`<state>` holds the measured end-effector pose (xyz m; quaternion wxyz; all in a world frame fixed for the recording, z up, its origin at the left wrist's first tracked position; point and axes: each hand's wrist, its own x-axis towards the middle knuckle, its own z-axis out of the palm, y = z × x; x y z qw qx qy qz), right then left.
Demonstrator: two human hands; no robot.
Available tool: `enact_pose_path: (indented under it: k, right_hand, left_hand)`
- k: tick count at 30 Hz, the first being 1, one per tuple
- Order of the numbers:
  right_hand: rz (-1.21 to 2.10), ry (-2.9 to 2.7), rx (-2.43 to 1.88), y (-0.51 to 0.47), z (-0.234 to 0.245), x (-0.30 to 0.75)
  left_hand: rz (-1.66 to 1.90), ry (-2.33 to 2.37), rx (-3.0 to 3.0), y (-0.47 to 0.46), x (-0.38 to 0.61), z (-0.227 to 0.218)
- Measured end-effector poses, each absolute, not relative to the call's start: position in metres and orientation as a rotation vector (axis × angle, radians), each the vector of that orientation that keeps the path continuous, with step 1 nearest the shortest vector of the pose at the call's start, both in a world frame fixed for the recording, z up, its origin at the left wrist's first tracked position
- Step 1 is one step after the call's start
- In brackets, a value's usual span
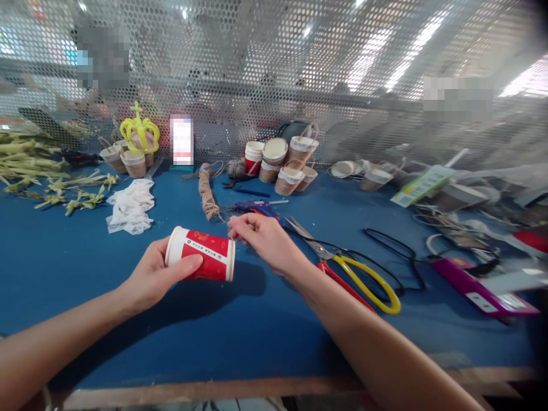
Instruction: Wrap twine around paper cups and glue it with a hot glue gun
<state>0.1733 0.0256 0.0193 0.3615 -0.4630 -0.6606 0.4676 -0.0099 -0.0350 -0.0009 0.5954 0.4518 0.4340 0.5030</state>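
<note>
My left hand is wrapped around a red and white paper cup. The cup lies sideways in the air above the table, its one end turned to the right. Close to that end, my right hand has thumb and fingers pinched on a thin strand of twine. The strand seems to run back to a brown twine bundle lying just behind. A blue glue gun rests beyond my right fingers. Large scissors with red and yellow handles lie beside my right forearm.
Several twine-wrapped cups stand at the back. On the left are green plant stalks, white cloth and a yellow crown ornament. A black cable and purple box lie right. Perforated metal mesh rises behind.
</note>
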Motion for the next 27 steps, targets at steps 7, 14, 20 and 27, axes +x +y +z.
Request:
enact_pose_path:
  k: [7, 14, 20, 27]
  right_hand:
    - [1.333, -1.847, -1.215, 0.02, 0.046, 0.188]
    - [1.46, -1.746, -1.159, 0.005, 0.04, 0.189]
    - [1.278, -1.867, -1.147, -0.006, 0.037, 0.193]
    - [1.348, -1.729, -1.177, -0.006, 0.029, 0.192]
  left_hand:
    - [1.18, 1.06, 1.222, -0.034, -0.009, -0.003]
    - [1.118, 1.071, 1.439, -0.036, -0.004, 0.004]
    - [1.048, 1.054, 1.565, -0.033, -0.005, -0.001]
    - [0.983, 0.998, 1.857, -0.03, -0.008, 0.004]
